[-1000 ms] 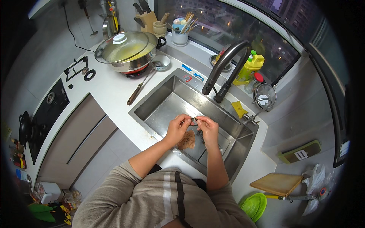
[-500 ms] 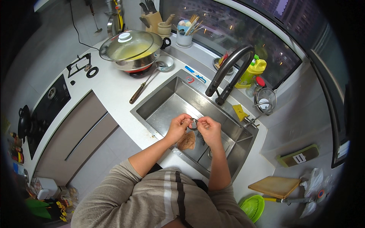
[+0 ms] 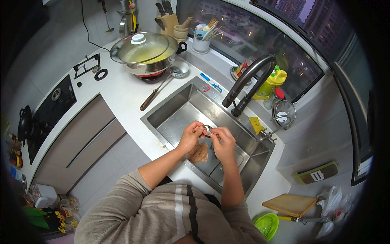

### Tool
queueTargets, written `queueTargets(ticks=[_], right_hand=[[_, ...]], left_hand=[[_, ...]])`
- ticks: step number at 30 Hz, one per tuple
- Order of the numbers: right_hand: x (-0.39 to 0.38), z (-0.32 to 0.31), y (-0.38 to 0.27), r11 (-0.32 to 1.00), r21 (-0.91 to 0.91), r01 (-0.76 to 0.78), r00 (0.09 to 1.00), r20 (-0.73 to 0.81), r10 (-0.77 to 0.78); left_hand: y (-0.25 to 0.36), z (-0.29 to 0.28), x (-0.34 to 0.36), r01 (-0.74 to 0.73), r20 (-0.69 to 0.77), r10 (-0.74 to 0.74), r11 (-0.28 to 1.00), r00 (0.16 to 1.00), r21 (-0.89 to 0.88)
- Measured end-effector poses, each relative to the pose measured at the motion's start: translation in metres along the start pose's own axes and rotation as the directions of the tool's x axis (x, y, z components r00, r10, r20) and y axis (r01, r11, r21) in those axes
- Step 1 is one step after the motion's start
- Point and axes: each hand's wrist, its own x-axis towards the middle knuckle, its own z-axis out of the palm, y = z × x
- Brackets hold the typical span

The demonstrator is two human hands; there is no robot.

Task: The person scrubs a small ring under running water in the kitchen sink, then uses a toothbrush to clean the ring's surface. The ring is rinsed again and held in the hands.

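Over the steel sink, both my hands meet around a small dark rounded piece with a whitish bit on it; its kind is not clear. My left hand pinches the dark piece from the left. On the other side, my right hand has its fingers closed at the whitish bit and the dark rim. Below them a crumpled brown thing, like a cloth or paper, lies at the sink's near side. Some dark scraps by it are partly hidden by my right hand.
A dark curved faucet rises behind the sink. A lidded pot, a ladle and a small bowl occupy the left counter. A yellow cloth and a strainer are at the right.
My right fingers have shifted on the dark piece, and a whitish bit now shows there. The ring-like opening seen before is no longer plain. The view has tilted slightly.
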Motion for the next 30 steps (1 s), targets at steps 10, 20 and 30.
queueTargets(ticks=[10, 20, 30], right_hand=[[-0.002, 0.014, 0.002, 0.969, -0.222, 0.107, 0.981, -0.138, -0.139], [0.003, 0.007, -0.001, 0.939, -0.267, 0.217, 0.971, -0.039, -0.236], [0.012, -0.005, -0.002, 0.973, -0.067, 0.222, 0.969, 0.124, -0.213]], left_hand=[[0.001, 0.005, -0.006, -0.023, -0.042, 0.021, 0.998, 0.999, -0.059], [0.002, 0.005, -0.008, -0.028, 0.001, 0.028, 0.996, 1.0, -0.08], [0.001, 0.004, -0.012, 0.014, 0.025, -0.011, 0.994, 1.0, -0.109]])
